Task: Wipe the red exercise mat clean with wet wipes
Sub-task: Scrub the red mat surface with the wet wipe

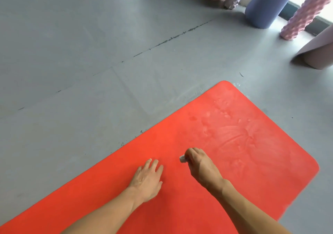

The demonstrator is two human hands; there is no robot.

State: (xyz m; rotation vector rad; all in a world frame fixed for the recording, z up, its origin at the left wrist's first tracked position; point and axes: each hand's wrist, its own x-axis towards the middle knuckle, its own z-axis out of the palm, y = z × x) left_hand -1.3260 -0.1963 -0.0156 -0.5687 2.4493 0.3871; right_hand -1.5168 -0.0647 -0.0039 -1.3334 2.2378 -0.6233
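The red exercise mat [225,161] lies flat on the grey floor [90,53], running from the near left to the far right. Smeared streaks show on its far right part, so wiping looks under way; the next stroke likely needs the wipe pressed flat and dragged over the unmarked near area. The left hand [146,179] rests open, fingers straight, on the mat. Just right of it, the right hand [200,167] pinches a small bunched wet wipe [182,158] against the mat.
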